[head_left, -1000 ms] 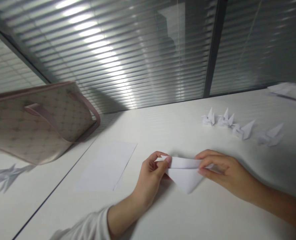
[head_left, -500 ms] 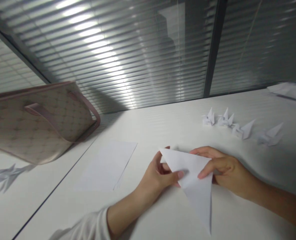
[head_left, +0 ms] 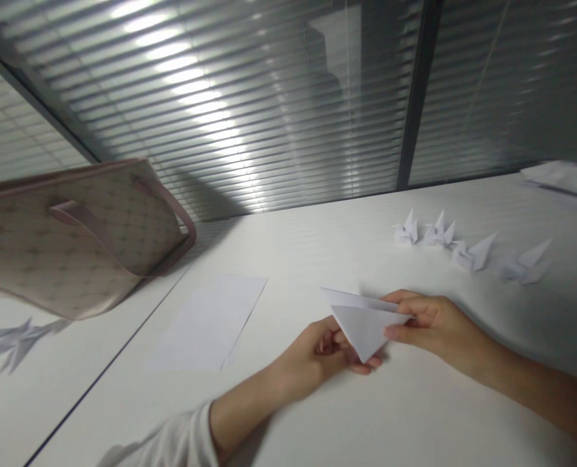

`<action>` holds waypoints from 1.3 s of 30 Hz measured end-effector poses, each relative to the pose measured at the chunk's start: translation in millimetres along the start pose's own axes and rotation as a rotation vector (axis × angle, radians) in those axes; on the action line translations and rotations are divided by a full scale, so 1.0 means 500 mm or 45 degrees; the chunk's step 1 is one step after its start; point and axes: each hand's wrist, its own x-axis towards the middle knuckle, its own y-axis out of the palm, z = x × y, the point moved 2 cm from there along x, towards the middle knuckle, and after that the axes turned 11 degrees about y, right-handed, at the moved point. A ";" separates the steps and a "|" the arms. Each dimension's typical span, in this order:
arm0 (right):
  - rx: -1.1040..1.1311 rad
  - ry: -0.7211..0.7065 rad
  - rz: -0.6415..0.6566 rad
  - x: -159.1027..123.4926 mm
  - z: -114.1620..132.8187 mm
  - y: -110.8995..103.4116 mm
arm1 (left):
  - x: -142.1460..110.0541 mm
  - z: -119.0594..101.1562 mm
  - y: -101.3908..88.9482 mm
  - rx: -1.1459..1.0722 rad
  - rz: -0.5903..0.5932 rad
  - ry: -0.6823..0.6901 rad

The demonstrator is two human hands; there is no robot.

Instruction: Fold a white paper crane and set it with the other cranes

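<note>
A white sheet of paper folded into a triangle (head_left: 361, 321) is held just above the white table (head_left: 415, 415), its point aimed down toward me. My right hand (head_left: 434, 327) pinches its right corner between thumb and fingers. My left hand (head_left: 324, 353) grips the lower tip from below, fingers curled under the paper. The triangle's upper left corner sticks out free.
A flat white sheet (head_left: 210, 321) lies left of my hands. A beige patterned bag (head_left: 74, 233) with pink handles stands at the far left. Several folded paper cranes (head_left: 463, 246) sit in a row at the back right. More white paper (head_left: 565, 176) lies far right.
The paper was a flat folded strip, then opened into a large hanging triangle, and is now folded into a smaller triangle. My left hand dropped lower, under the tip.
</note>
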 end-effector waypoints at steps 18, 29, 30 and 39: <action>0.005 0.185 -0.184 -0.016 0.012 0.011 | 0.004 0.007 -0.005 0.130 -0.474 0.112; -0.098 0.137 -0.262 -0.017 0.009 0.005 | 0.001 0.004 -0.009 0.065 -0.636 0.149; -0.113 0.132 -0.254 -0.016 0.008 0.004 | 0.001 0.004 -0.011 0.071 -0.637 0.140; -0.141 0.064 -0.107 -0.011 0.001 -0.003 | 0.000 -0.001 -0.010 0.043 -0.618 0.091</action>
